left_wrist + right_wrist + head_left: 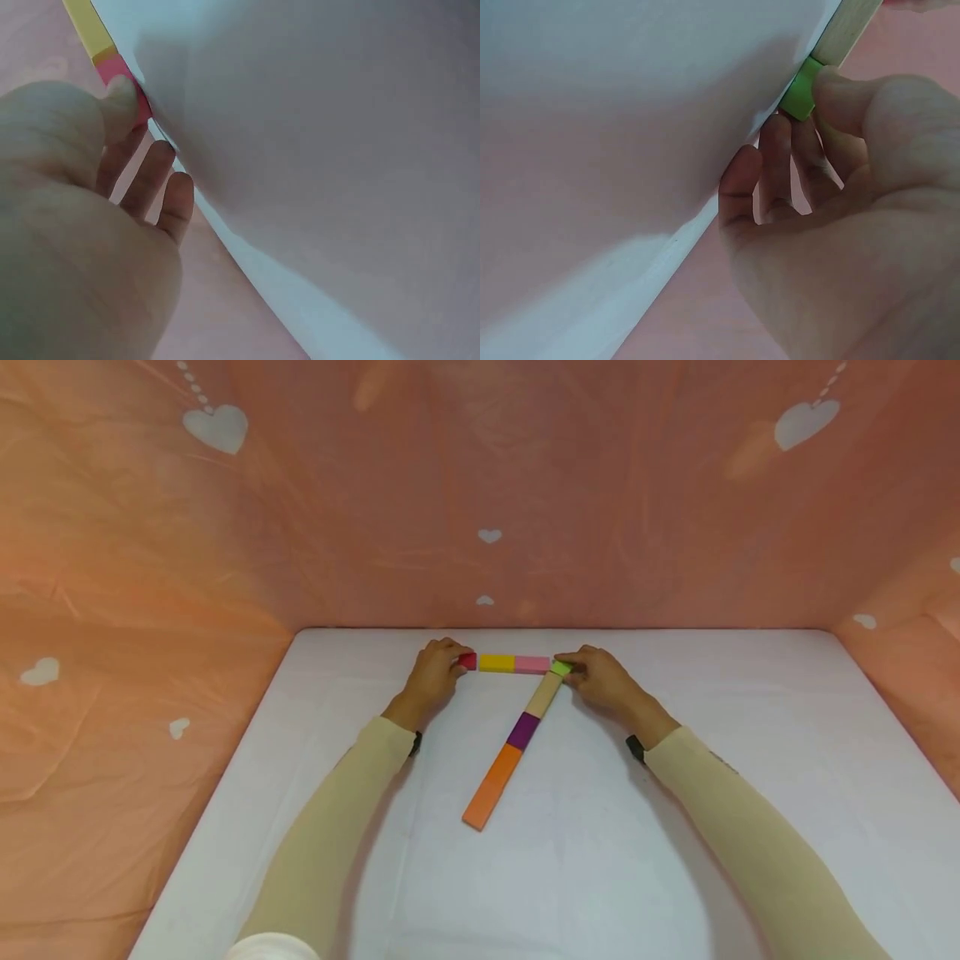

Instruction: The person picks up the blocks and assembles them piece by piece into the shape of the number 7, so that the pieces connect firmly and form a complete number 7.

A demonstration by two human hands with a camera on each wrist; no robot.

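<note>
My left hand (433, 677) pinches a red block (468, 661) between thumb and fingers at the left end of a row. Just right of it lie a yellow block (497, 663) and a pink block (532, 665), end to end. At the row's right end a light green block (561, 668) is pinched by my right hand (606, 683); the right wrist view shows the thumb on its side. From the green block a slanting line runs down and left: a plain wood block (543, 695), a purple block (523, 731) and an orange block (492, 787).
The blocks lie on a white-covered table (570, 877), close to its far edge. Behind and beside it hangs an orange-pink sheet (525, 485) with white hearts. A white rounded thing (273, 947) shows at the bottom edge, over the left sleeve.
</note>
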